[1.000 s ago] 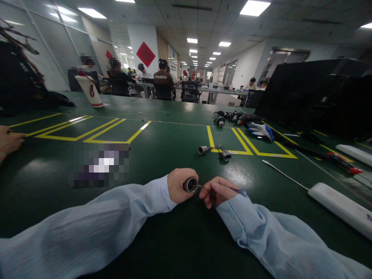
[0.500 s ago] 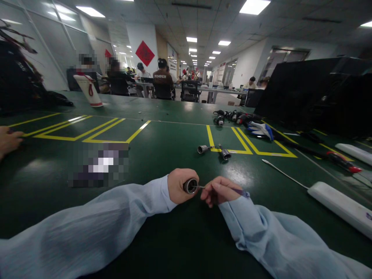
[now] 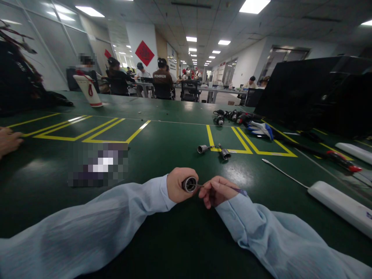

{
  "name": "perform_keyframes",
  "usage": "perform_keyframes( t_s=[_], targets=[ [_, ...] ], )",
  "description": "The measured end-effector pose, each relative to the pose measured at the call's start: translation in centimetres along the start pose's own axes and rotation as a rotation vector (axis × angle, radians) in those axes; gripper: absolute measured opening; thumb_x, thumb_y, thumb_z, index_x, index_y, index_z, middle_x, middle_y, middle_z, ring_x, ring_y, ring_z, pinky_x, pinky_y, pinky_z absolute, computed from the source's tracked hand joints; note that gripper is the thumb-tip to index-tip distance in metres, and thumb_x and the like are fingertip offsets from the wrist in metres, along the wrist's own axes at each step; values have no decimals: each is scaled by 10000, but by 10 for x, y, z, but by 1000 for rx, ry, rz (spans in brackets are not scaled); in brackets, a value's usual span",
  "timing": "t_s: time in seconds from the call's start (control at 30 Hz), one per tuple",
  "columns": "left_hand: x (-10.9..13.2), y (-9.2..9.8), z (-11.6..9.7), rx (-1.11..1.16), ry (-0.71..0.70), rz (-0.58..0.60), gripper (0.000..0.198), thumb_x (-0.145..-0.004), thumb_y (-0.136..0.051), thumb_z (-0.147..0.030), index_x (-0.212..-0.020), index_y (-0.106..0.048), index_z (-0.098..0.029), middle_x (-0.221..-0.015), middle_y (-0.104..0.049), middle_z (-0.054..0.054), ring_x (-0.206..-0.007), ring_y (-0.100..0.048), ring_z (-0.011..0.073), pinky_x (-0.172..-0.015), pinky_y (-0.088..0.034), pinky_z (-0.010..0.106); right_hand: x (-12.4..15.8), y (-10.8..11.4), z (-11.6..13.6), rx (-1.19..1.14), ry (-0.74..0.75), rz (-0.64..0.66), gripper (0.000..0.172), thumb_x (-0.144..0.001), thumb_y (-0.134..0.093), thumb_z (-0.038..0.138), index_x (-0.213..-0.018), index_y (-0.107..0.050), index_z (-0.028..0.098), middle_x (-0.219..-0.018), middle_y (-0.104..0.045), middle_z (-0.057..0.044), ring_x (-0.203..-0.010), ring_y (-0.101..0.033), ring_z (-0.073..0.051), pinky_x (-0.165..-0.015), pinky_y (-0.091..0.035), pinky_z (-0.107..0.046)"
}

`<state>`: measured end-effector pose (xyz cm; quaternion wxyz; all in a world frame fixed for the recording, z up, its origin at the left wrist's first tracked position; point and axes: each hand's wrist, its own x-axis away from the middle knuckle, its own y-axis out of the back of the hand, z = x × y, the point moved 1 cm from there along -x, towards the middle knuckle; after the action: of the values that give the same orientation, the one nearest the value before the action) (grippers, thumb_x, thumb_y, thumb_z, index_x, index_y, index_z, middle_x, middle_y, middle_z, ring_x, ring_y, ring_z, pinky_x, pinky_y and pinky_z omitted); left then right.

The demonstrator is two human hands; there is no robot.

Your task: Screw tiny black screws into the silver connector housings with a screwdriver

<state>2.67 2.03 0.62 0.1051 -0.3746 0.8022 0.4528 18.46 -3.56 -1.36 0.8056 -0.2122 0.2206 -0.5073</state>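
Observation:
My left hand (image 3: 180, 183) is wrapped round a hollow metal socket (image 3: 190, 184), its open mouth turned toward me. From the right, my right hand (image 3: 217, 191) grips a slim screwdriver (image 3: 241, 192) with a purple end by the wrist. Its thin shaft reaches the socket's mouth; the tip is hard to make out inside. Farther off on the green table (image 3: 162, 240) lie two similar metal sockets, one (image 3: 202, 149) on the left and one (image 3: 225, 154) on the right, each with a narrow stem.
A pile of black cables and metal parts (image 3: 229, 116) lies beyond, beside a blue-and-white glove (image 3: 260, 130). A white power strip (image 3: 340, 207) is at right, near a red-handled tool (image 3: 345, 162). Another person's hand (image 3: 10, 140) rests at far left; a paper cup (image 3: 89, 91) leans behind.
Both hands have shifted very slightly left together, still holding the socket and the screwdriver. The screwdriver's shaft tilts a little more. Things on the table stay put.

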Motion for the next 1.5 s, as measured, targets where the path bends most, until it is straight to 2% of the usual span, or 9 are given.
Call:
perform_keyframes(
  t_s=[0.33,0.57,0.8,1.07,1.5],
  targets=[
    [-1,0,-2,-44,-4,20,101,-680,-537,-185,-613,-474,-143,-554,-474,-21,-487,-423,63,-452,-341,168,4,-2,3,98,-19,-64,178,-760,-614,296,-719,-579,126,-722,-685,-48,-602,-601,-96,-533,-468,-214],
    [-1,0,-1,-27,-50,10,109,-682,-534,-182,-608,-464,-143,-551,-455,-24,-482,-402,60,-457,-332,173,1,0,2,20,-23,0,177,-760,-609,300,-718,-585,130,-730,-693,-56,-584,-608,-102,-517,-465,-213],
    [-1,-1,-2,11,12,16,116,-678,-542,-197,-607,-469,-141,-548,-457,-23,-492,-415,65,-449,-332,171,0,-1,1,-22,-43,-5,178,-755,-612,311,-724,-583,139,-732,-695,-48,-578,-610,-99,-516,-462,-212],
    [-1,0,-3,-40,20,27,113,-683,-530,-205,-604,-479,-144,-551,-482,-18,-492,-426,69,-464,-346,178,4,-2,4,73,-49,-74,192,-739,-636,306,-706,-590,122,-707,-689,-50,-585,-602,-100,-518,-461,-213],
    [0,-1,0,-19,17,11,109,-677,-533,-198,-604,-471,-146,-547,-464,-24,-497,-420,69,-470,-345,179,0,1,1,-12,-61,-18,202,-731,-637,326,-703,-584,133,-724,-694,-59,-571,-604,-104,-515,-459,-222]
  ],
)
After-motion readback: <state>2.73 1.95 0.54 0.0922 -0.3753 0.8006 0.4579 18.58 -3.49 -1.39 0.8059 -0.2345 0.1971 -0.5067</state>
